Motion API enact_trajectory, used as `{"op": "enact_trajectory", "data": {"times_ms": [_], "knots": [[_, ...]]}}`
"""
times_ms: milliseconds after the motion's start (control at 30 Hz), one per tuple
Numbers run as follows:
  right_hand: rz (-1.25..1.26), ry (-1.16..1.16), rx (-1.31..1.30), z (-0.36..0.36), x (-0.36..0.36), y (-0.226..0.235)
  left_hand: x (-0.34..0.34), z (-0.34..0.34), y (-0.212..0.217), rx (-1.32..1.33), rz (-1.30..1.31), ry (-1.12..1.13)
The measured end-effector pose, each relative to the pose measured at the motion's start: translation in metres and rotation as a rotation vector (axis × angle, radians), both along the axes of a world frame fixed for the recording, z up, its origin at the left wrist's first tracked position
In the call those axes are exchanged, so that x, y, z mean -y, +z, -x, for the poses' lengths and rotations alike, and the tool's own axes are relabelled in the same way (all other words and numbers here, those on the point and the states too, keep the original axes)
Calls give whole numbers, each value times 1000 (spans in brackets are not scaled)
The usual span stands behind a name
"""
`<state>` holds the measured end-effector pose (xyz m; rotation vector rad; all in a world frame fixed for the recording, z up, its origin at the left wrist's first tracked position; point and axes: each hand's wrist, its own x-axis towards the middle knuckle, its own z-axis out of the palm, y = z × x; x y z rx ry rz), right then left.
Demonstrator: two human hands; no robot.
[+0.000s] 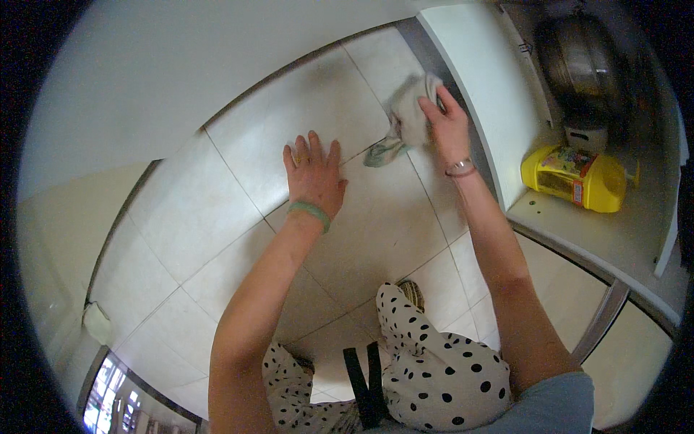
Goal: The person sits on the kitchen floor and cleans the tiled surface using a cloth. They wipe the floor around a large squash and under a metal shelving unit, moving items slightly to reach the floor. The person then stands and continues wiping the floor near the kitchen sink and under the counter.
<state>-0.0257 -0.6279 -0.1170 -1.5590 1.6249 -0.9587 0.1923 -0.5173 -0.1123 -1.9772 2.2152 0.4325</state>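
Over the tiled floor, the left hand splays open; the right hand grips a cloth at one o'clock.

On my right I am seeing an open white cabinet, where a bright yellow plastic jug with a multicoloured label is lying on its side. Just behind it a small white container with a dark slot is sitting, and a dark, rounded, shiny vessel is standing beyond. Low on my left, a bright dark-framed pane is shining.
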Motion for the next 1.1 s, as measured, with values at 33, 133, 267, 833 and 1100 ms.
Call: {"op": "enact_trajectory", "data": {"times_ms": [33,133,267,833,1100], "knots": [[115,41,-260,-1,13,-6,0,2,1,2,-6,-2],[280,277,-832,-17,52,-28,0,5,1,6,-12,2],[30,360,-1044,-40,82,-32,-5,2,-2,-16,-19,21],[59,426,-939,-15,105,-28,-6,-2,0,-64,12,-35],[-92,364,-944,-37,114,-14,-3,-2,3,-69,-35,-16]]}}
